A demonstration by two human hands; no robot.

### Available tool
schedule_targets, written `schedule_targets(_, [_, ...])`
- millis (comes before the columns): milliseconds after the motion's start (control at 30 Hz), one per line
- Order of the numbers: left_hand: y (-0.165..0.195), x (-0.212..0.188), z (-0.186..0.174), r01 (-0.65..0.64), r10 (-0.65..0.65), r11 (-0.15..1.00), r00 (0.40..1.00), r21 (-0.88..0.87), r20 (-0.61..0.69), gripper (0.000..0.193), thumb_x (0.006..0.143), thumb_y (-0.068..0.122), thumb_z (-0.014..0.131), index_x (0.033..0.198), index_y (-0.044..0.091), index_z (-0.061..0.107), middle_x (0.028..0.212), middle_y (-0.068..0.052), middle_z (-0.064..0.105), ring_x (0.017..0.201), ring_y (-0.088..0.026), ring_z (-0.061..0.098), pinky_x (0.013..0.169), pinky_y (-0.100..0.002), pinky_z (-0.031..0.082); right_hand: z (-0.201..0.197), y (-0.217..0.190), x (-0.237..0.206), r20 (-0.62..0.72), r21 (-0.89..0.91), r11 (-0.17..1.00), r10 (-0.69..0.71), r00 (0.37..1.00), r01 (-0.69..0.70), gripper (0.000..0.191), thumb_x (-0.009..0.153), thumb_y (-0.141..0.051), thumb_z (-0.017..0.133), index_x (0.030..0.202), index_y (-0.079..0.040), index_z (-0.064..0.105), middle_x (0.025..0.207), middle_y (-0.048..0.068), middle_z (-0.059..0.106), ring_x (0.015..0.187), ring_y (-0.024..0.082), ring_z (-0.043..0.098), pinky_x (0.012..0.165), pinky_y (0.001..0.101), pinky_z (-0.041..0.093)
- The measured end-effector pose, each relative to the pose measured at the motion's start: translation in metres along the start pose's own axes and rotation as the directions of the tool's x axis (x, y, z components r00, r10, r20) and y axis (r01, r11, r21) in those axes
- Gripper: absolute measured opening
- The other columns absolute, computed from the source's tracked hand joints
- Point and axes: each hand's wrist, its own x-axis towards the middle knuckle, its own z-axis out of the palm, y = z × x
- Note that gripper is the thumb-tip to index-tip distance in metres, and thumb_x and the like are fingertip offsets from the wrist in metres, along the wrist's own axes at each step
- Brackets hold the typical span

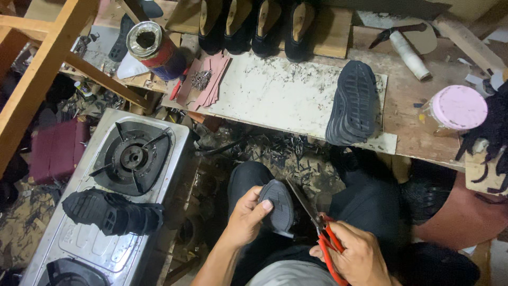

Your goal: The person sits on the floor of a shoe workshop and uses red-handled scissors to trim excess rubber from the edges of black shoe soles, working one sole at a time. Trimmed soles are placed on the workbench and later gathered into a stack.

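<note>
The left hand [246, 217] grips a dark rubber sole [279, 205] over the person's lap, thumb pressed on its face. The right hand [357, 254] is clenched around red-handled scissors [317, 225], blades at the sole's edge. Another black sole [353, 103] lies on the desk [286, 95]; a third rests on the gas stove [132, 159]

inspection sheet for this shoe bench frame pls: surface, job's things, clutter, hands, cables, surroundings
surface: pale board on wooden bench, speckled with black trimmings
job's things: dark shoe sole in left hand; red-handled scissors in right hand, blade beside the sole edge
clutter: stacked soles, open can, pink-lidded jar, nails on pink sheets
hands: both closed, gripping
cables: nothing seen
surroundings: gas stove with soles on it; lasted shoes at the back
</note>
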Motion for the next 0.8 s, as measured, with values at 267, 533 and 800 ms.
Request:
schedule_targets(267, [0.002,-0.002,-0.006,0.012,-0.017,0.991,0.999,0.131,0.036,0.027,0.1,0.014,0.066,0.122,-0.001,0.063,0.111,-0.006,0.071,0.103,-0.013,0.064,0.095,-0.031,0.051,-0.006,-0.004,0.003,0.017,-0.088,0.973,-0.214,0.977,0.215,0.044,0.059,-0.024,0.095,0.091,-0.004,0.072,0.072,0.01,0.075,0.063,0.026,0.076,0.057,0.0342,0.059])
schedule_targets(533, [0.034,-0.002,-0.012,0.044,-0.102,0.939,0.983,0.342,0.153,0.029,0.1,0.017,0.066,0.122,-0.002,0.065,0.11,-0.006,0.073,0.1,-0.011,0.066,0.092,-0.029,0.054,-0.027,-0.005,0.003,0.121,-0.034,0.992,-0.115,0.986,0.12,0.051,0.059,-0.022,0.094,0.102,-0.005,0.073,0.075,0.007,0.075,0.058,0.022,0.078,0.052,0.0328,0.06])
schedule_targets(800, [0.077,0.005,0.002,-0.051,-0.152,0.833,0.936,0.551,0.317,0.025,0.101,0.018,0.067,0.115,-0.001,0.071,0.094,-0.008,0.076,0.087,-0.011,0.068,0.078,-0.029,0.056,-0.04,-0.011,0.007,0.145,-0.216,0.951,-0.193,0.97,0.222,0.065,0.048,-0.035,0.098,0.102,-0.009,0.075,0.078,0.009,0.072,0.061,0.03,0.071,0.057,0.04,0.055])
